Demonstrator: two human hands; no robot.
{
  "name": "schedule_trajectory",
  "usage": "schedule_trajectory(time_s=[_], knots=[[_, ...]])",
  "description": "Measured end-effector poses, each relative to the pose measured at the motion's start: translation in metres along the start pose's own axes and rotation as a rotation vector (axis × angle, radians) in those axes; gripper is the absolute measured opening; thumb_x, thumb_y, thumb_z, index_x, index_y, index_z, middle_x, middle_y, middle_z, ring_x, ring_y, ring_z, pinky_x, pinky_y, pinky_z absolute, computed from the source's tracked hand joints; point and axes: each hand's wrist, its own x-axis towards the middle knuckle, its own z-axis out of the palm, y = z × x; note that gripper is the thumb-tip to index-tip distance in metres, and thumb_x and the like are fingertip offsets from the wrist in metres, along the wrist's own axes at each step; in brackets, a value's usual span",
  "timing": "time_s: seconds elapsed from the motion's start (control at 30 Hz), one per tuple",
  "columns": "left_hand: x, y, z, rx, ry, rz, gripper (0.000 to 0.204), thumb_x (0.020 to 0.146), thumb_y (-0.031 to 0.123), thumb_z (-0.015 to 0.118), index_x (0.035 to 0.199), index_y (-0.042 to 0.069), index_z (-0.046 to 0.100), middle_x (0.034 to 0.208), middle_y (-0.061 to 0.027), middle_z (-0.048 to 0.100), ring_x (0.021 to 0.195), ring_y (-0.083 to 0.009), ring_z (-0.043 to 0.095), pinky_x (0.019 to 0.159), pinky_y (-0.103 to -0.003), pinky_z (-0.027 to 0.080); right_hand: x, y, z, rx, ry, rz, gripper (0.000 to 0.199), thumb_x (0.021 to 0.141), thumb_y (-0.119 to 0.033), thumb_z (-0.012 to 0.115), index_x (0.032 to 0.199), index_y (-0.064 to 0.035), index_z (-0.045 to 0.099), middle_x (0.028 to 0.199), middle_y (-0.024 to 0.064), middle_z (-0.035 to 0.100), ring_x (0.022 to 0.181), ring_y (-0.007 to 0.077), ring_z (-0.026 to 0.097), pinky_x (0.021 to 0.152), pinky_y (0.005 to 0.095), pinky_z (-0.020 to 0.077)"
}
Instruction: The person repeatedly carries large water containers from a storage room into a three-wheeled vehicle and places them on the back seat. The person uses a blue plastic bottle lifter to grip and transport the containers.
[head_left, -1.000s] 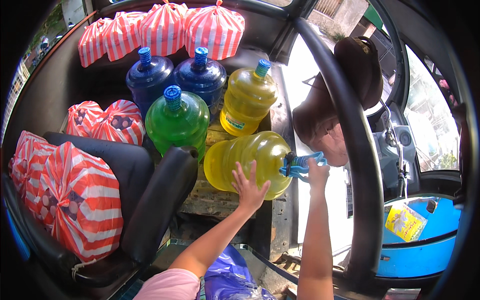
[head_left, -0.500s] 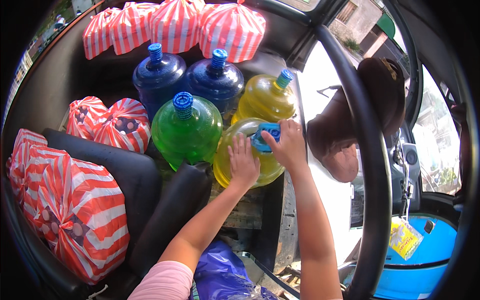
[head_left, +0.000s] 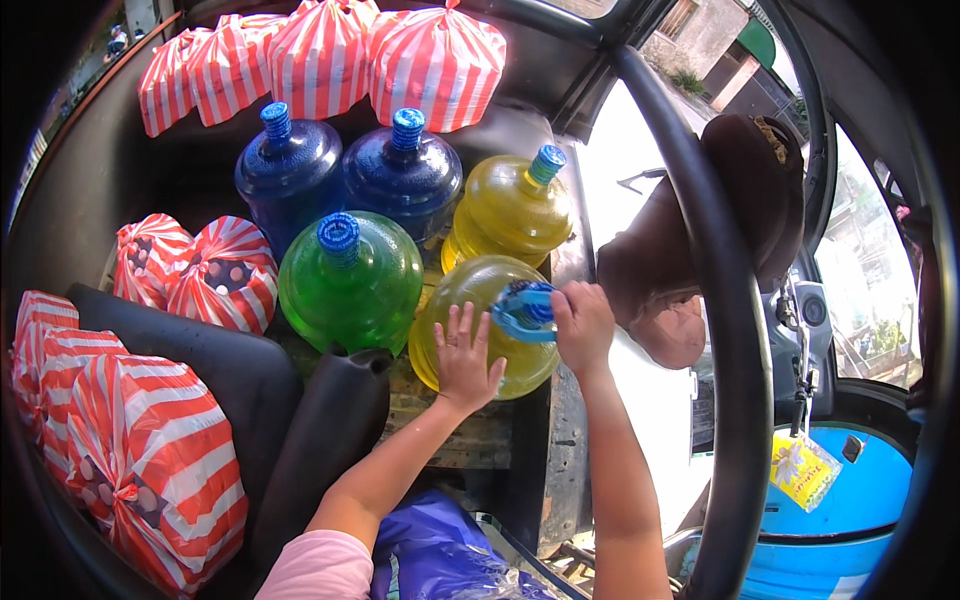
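Observation:
A large yellow water jug (head_left: 470,285), with a blue carrying handle (head_left: 513,316) around its capped neck, leans toward me at the edge of the vehicle bed. My right hand (head_left: 584,328) is closed around the handle's right end. Flat against the jug's near left side, fingers spread, rests my left hand (head_left: 466,365). Just left of it stands a green jug (head_left: 350,280). Behind are another yellow jug (head_left: 508,212) and two dark blue jugs, one on the left (head_left: 288,168) and one beside it (head_left: 402,182), all with blue caps.
Red-and-white striped bags line the back (head_left: 435,70) and fill the left side (head_left: 165,450). A black padded seat part (head_left: 335,440) juts up near my left forearm. A dark curved pole (head_left: 735,300) and a brown bag-like object (head_left: 690,240) stand to the right.
The view has shifted a little. My right hand has moved from the handle's top to wrap around its end, and the jug's neck has tipped slightly toward me. My left hand stays spread on it.

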Motion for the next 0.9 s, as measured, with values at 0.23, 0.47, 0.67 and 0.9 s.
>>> schedule_trajectory(time_s=[0.23,0.47,0.67,0.9], knots=[[0.058,-0.005,0.014,-0.008,-0.112,0.273,0.065,0.088,0.038,0.055,0.143,0.006,0.039,0.152,-0.0166,0.027,0.144,-0.0348,0.018,0.117,-0.052,0.012,0.016,0.033,-0.009,-0.097,0.109,0.201,0.032,0.091,-0.034,0.052,0.083,-0.0038,0.058,0.086,0.0158,0.058,0.084,0.0367,0.055,0.075,0.0463,0.0436],[0.068,-0.042,0.007,-0.022,-0.008,0.277,0.063,0.086,0.035,0.057,0.140,0.006,0.043,0.148,-0.0156,0.036,0.142,-0.0355,0.024,0.117,-0.050,0.015,0.047,0.006,0.021,-0.226,0.035,0.207,0.035,0.087,-0.040,0.057,0.091,-0.0062,0.061,0.089,0.0145,0.060,0.091,0.0357,0.058,0.074,0.0470,0.0483],[0.059,-0.044,0.012,-0.002,-0.010,0.289,0.064,0.087,0.034,0.055,0.142,0.007,0.040,0.149,-0.0150,0.034,0.142,-0.0352,0.023,0.117,-0.050,0.016,0.026,-0.001,0.017,-0.167,0.119,0.175,0.038,0.086,-0.035,0.058,0.116,-0.0120,0.060,0.111,0.0163,0.057,0.101,0.0376,0.057,0.082,0.0466,0.0503],[0.051,-0.032,0.010,0.077,-0.052,0.160,0.059,0.090,0.030,0.052,0.144,0.009,0.038,0.153,-0.0112,0.028,0.144,-0.0312,0.017,0.118,-0.049,0.011,-0.005,0.002,0.014,-0.169,0.197,-0.059,0.051,0.087,-0.030,0.058,0.135,-0.0155,0.047,0.133,0.0258,0.041,0.115,0.0435,0.048,0.095,0.0507,0.0422]])
